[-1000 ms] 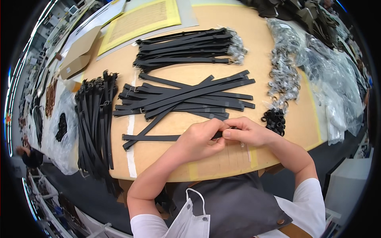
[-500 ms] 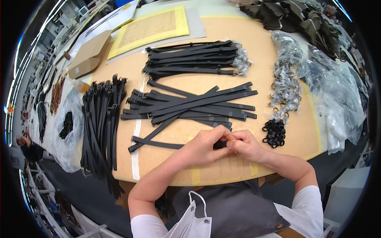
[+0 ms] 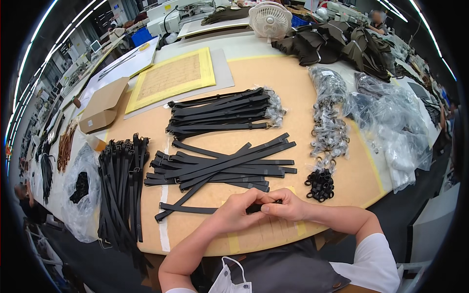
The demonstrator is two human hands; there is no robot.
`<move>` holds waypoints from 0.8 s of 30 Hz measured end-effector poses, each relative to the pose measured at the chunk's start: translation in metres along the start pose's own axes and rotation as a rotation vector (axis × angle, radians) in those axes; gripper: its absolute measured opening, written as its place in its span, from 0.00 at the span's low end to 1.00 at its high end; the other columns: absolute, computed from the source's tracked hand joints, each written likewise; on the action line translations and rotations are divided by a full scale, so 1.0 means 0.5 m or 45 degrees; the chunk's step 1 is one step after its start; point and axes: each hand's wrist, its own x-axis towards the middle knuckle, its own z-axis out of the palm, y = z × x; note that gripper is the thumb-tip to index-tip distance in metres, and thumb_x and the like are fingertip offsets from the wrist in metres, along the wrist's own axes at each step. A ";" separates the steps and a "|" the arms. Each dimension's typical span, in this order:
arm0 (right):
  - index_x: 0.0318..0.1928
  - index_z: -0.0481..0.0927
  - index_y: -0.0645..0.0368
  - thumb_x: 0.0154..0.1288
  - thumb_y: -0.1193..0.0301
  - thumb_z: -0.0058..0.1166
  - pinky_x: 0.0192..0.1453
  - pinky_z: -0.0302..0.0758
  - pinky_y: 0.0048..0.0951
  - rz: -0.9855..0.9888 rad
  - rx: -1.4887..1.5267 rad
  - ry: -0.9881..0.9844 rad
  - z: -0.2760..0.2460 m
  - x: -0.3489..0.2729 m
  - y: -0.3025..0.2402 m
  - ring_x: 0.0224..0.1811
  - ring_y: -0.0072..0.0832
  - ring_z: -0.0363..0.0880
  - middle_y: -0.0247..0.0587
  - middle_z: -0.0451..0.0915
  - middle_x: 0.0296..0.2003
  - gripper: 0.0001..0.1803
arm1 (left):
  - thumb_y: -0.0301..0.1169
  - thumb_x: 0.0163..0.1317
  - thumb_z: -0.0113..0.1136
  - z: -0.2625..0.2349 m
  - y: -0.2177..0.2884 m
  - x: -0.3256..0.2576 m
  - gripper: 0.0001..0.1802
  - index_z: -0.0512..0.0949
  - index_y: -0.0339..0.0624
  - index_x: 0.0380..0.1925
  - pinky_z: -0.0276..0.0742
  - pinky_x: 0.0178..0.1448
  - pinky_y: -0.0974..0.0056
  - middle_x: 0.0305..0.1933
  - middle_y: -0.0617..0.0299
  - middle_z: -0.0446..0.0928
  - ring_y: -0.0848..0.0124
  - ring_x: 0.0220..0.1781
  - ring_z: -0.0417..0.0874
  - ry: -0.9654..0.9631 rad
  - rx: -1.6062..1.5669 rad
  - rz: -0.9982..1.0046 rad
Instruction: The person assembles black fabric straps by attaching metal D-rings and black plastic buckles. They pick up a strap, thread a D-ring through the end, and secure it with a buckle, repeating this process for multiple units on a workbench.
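A black strap (image 3: 188,209) lies along the table's near side and runs under my left hand (image 3: 237,211). Its dark end shows between my two hands, which meet fingertip to fingertip. My left fingers are curled round the strap. My right hand (image 3: 287,205) pinches at the same end, where a small black bit shows at the fingertips; whether it is a separate loop I cannot tell. Just beyond my hands lies a loose, crossed pile of black straps (image 3: 229,163) with metal buckles. To the right of my right hand sits a heap of small black loops (image 3: 320,185).
Behind the loose pile lies a stack of straps (image 3: 220,113) with plastic-wrapped ends. More straps (image 3: 119,185) hang over the left table edge. Wrapped metal hardware (image 3: 330,122) and clear plastic bags (image 3: 391,136) lie right. A cardboard piece (image 3: 103,105) and white fan (image 3: 270,22) stand farther off.
The view has tilted up, so the table sits lower in the picture and the fan shows. My hands stay together at the strap's end, with the fingers slightly shifted.
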 end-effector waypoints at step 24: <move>0.51 0.78 0.67 0.77 0.71 0.51 0.59 0.71 0.25 -0.077 0.059 -0.077 -0.005 -0.002 0.009 0.54 0.16 0.73 0.34 0.81 0.52 0.12 | 0.24 0.60 0.71 0.000 0.010 -0.004 0.19 0.77 0.34 0.49 0.84 0.54 0.62 0.44 0.52 0.86 0.62 0.48 0.89 0.027 -0.039 0.021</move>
